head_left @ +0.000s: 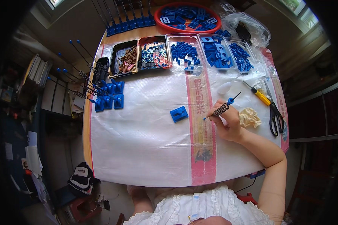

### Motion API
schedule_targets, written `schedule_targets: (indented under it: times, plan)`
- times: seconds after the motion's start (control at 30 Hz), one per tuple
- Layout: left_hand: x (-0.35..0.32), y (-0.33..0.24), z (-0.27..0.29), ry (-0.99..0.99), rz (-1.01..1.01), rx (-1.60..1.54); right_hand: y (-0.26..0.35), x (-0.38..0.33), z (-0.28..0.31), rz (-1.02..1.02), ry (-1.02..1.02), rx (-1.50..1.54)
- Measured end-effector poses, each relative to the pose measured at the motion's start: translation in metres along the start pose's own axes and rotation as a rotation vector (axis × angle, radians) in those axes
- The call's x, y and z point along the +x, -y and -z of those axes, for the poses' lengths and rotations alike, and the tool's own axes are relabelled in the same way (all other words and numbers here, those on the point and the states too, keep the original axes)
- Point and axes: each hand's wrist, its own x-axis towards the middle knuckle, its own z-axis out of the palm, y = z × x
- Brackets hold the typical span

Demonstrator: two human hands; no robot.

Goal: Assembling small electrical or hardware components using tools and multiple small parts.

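Observation:
My right hand is above the right part of the table, its fingers closed around a thin rod with a black coil spring and a blue plastic piece near its upper end. A small blue tip shows at the rod's lower end. Left of this hand, a blue square base lies apart on the white sheet. A crumpled cream cloth is just right of my wrist. Only part of my left arm shows at the lower edge; that hand is out of sight.
Trays of brass screws, small nuts and blue parts line the back, before a red basin. Spring-rod assemblies stand at left. A yellow screwdriver and black scissors lie at right.

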Motion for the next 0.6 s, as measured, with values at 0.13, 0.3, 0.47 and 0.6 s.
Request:
schedule_targets:
  times: [0.13, 0.3, 0.47, 0.6]
  plan:
    - [-0.001, -0.003, 0.003, 0.001, 0.007, -0.007, 0.0, 0.0, 0.002, 0.006, 0.005, 0.026]
    - [0.004, 0.003, 0.007, 0.008, 0.05, -0.047, 0.0, 0.004, -0.005, 0.001, -0.07, 0.078]
    - [0.06, 0.038, 0.021, -0.185, 0.223, -0.327, 0.003, 0.004, 0.004, -0.011, -0.02, 0.082]
    - [0.134, 0.08, 0.123, -0.885, 0.255, -0.998, 0.0, 0.006, 0.0, 0.013, -0.045, 0.145]
